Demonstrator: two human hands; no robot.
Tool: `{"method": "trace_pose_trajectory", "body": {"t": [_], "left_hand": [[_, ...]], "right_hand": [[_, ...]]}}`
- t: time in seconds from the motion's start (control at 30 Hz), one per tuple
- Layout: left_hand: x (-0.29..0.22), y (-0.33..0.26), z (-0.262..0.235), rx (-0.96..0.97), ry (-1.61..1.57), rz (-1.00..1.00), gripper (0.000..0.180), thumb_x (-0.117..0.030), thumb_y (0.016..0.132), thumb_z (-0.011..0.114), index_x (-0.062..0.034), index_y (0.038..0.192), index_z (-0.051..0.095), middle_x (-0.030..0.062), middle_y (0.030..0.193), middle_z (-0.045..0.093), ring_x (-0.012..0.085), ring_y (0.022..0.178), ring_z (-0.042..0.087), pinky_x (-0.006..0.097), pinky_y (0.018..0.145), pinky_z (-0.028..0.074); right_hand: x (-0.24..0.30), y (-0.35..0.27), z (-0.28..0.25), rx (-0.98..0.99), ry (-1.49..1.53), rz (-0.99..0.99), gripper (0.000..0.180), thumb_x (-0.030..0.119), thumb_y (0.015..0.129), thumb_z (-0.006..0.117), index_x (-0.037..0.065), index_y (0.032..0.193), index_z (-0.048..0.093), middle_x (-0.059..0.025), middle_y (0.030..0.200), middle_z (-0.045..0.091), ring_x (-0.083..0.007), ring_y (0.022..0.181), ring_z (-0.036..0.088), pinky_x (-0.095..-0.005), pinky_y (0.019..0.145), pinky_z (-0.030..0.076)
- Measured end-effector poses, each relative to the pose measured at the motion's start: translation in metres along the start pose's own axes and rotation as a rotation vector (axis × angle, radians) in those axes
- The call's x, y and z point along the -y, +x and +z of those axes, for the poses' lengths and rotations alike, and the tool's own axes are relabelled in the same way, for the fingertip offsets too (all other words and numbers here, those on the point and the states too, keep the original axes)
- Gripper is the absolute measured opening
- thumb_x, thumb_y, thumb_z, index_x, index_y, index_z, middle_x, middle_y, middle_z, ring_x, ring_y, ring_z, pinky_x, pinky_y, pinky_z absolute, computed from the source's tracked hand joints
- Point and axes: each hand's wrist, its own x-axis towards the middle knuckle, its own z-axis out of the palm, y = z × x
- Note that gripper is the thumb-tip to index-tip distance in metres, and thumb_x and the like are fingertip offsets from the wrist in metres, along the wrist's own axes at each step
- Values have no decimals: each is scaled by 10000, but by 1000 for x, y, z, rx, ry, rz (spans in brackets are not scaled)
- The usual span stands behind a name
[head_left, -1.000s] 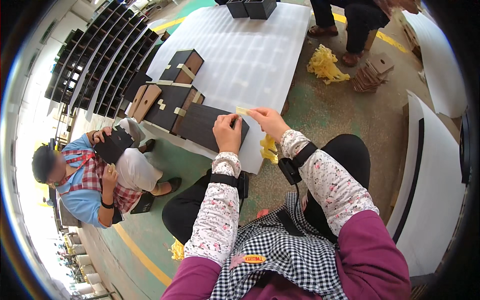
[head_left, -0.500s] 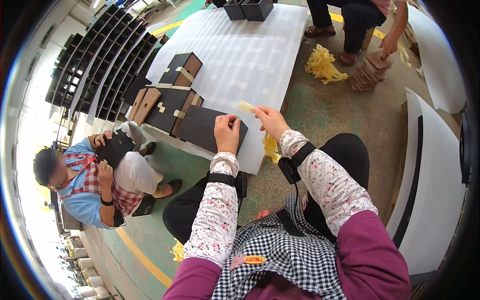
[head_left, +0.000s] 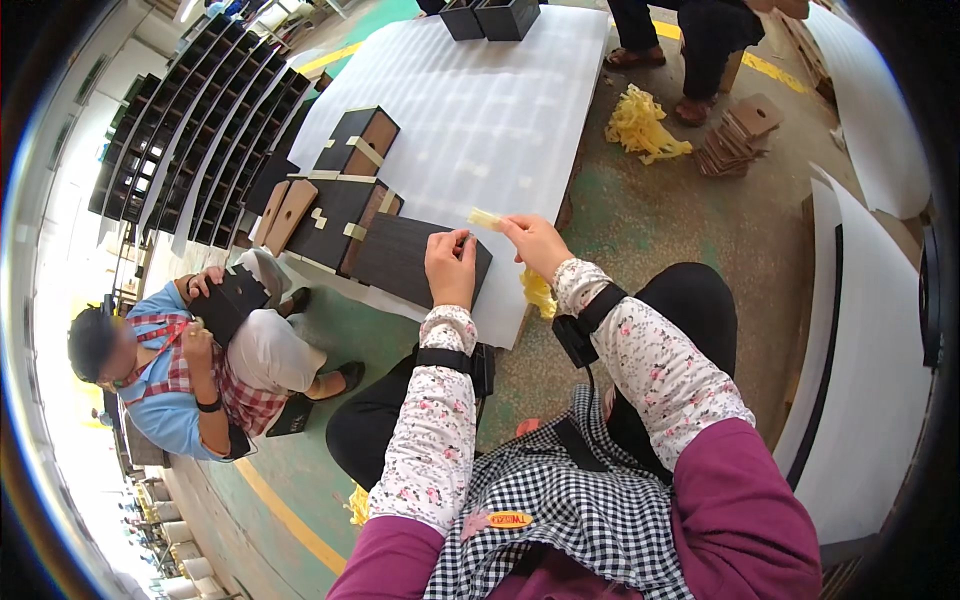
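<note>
My right hand (head_left: 537, 247) pinches a short strip of pale yellow masking tape (head_left: 484, 218), which sticks out leftward from the fingertips above the table. Close by on the left, my left hand (head_left: 450, 270) is closed, thumb against curled fingers, over the right part of a dark wood-grain box (head_left: 408, 252). Whatever those fingers hold, if anything, is hidden. Just behind that box stands another dark box (head_left: 342, 222) with pieces of tape across its edges, and a further taped box (head_left: 362, 140) lies beyond it.
A white-covered table (head_left: 480, 120) carries the boxes, with open black boxes (head_left: 505, 18) at its far end. Brown boards (head_left: 290, 213) lean at left. A seated co-worker (head_left: 170, 365) holds a black panel. Yellow tape scraps (head_left: 640, 125) and stacked brown boards (head_left: 735, 140) lie on the floor.
My right hand and its tape strip have shifted slightly left and down. At the far right, another person's hand has lifted away from the stack of brown boards. My left hand barely moved.
</note>
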Motion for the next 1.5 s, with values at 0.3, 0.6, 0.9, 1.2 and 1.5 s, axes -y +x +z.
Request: {"method": "trace_pose_trajectory", "body": {"t": [0.3, 0.6, 0.9, 1.2, 1.5], "left_hand": [[-7, -1, 1, -42, -18, -49, 107, -96, 778, 655, -6, 834, 644, 64, 815, 546, 139, 631, 530, 270, 602, 462], [0, 1, 4, -34, 4, -32, 82, -67, 765, 641, -7, 819, 628, 75, 783, 534, 163, 591, 534, 285, 561, 454], [1, 3, 3, 20, 1, 9, 72, -61, 762, 638, -8, 786, 595, 90, 826, 521, 181, 617, 547, 289, 579, 463], [21, -19, -44, 280, 539, 83, 728, -333, 707, 680, -127, 1329, 365, 82, 1397, 340, 254, 1316, 269, 507, 1066, 141], [29, -21, -37, 275, 545, 35, 742, -383, 754, 618, -132, 1377, 302, 58, 1442, 280, 227, 1347, 214, 537, 1068, 106]], "right_hand": [[-1, 0, -1, 10, 11, 28, 377, 300, 882, 477, -15, 1027, 622, -36, 622, 564, -127, 533, 548, -280, 522, 462], [4, -2, 1, 42, 7, 59, 372, 310, 887, 477, -2, 1024, 626, -25, 605, 544, -116, 519, 522, -273, 518, 455], [5, -4, -4, 17, 10, 62, 382, 312, 886, 482, -8, 1041, 623, -27, 641, 565, -120, 547, 537, -277, 538, 463], [5, 5, 9, -270, -526, -543, 220, 240, 857, 529, 105, 985, 648, -94, 841, 599, -268, 654, 602, -348, 585, 490], [-16, 10, 35, -66, -963, -842, 235, 126, 750, 548, 74, 978, 572, -73, 802, 518, -239, 717, 592, -341, 602, 493]]}}
